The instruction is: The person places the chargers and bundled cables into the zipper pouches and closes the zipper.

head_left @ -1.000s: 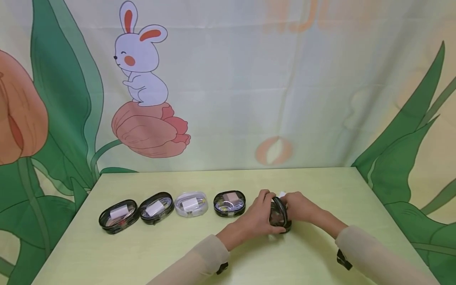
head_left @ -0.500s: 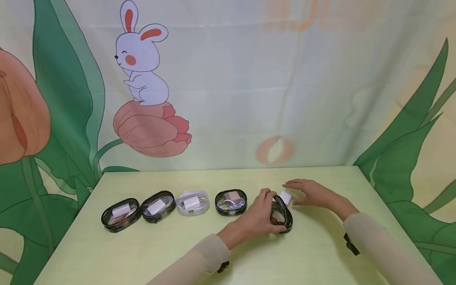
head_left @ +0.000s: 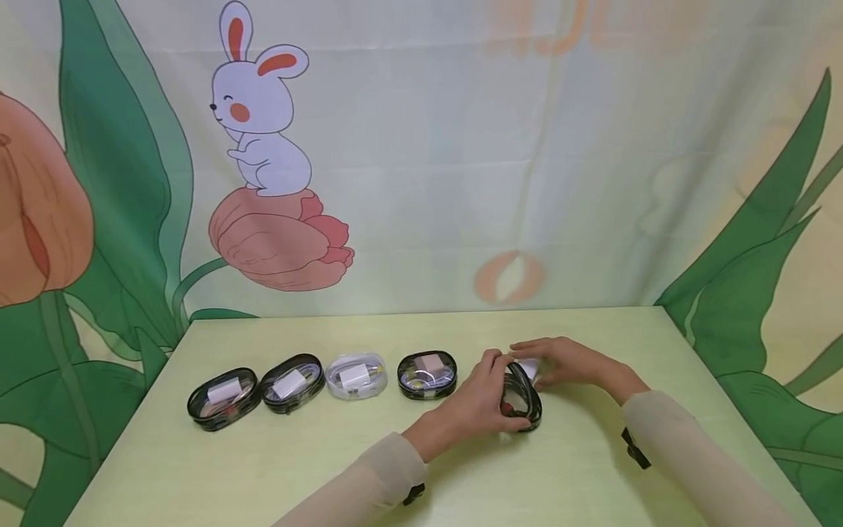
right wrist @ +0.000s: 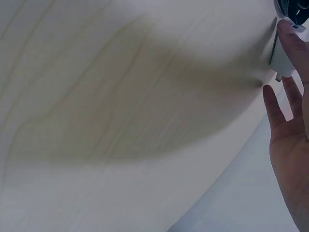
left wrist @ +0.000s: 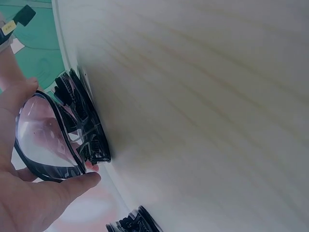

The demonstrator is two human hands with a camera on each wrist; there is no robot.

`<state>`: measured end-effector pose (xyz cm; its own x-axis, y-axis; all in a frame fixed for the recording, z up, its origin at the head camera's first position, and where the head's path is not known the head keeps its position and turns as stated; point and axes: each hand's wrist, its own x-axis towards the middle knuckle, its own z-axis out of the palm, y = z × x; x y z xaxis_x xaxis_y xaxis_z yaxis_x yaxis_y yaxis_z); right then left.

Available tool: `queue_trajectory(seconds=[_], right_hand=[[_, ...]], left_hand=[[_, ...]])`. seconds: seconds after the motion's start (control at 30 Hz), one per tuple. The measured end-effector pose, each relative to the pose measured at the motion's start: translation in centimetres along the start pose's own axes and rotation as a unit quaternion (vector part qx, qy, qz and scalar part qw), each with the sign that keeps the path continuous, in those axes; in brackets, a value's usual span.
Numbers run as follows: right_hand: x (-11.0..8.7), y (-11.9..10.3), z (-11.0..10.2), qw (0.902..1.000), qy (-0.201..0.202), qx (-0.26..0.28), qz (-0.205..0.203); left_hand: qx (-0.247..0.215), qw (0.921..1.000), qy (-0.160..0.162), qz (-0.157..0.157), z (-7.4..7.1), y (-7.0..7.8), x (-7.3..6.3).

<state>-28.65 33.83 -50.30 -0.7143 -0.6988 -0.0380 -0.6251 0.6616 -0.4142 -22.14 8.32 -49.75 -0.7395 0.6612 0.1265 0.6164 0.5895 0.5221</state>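
My left hand (head_left: pixel 476 399) holds the clear lid of a small oval black-rimmed zip case (head_left: pixel 535 410), thumb at the near edge and fingers at the far side. In the left wrist view the clear lid (left wrist: pixel 41 133) stands raised from the case's lower part, where dark strands (left wrist: pixel 89 121) show. Just right of the case, my right hand (head_left: pixel 579 362) has its fingers spread about a white charger plug (head_left: pixel 529 368). In the right wrist view the thumb lies against the white plug (right wrist: pixel 281 63), while the other fingers extend past it, fairly straight.
Left of my hands several oval cases stand in a row: a black one with a pinkish plug (head_left: pixel 426 375), a clear white one (head_left: pixel 356 375), and two black ones (head_left: pixel 292 383) (head_left: pixel 224 399). They rest on a pale table (head_left: pixel 316 468) before a printed curtain (head_left: pixel 421 161).
My right hand drew away from the case to the right, uncovering the white plug, then came back left over it. The left hand stays on the case, whose lid now stands more open.
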Motion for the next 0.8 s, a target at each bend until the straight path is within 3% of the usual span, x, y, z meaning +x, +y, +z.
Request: queue_trajectory(seconds=[0.17, 0.8], right_hand=[[0.30, -0.19, 0.07, 0.9999, -0.012, 0.000, -0.004], [0.29, 0.05, -0.17, 0.9993, 0.024, -0.028, -0.007]], left_hand=[[0.000, 1.0000, 0.003, 0.000, 0.12, 0.04, 0.06], [-0.001, 0.9999, -0.007, -0.015, 0.34, -0.08, 0.21]])
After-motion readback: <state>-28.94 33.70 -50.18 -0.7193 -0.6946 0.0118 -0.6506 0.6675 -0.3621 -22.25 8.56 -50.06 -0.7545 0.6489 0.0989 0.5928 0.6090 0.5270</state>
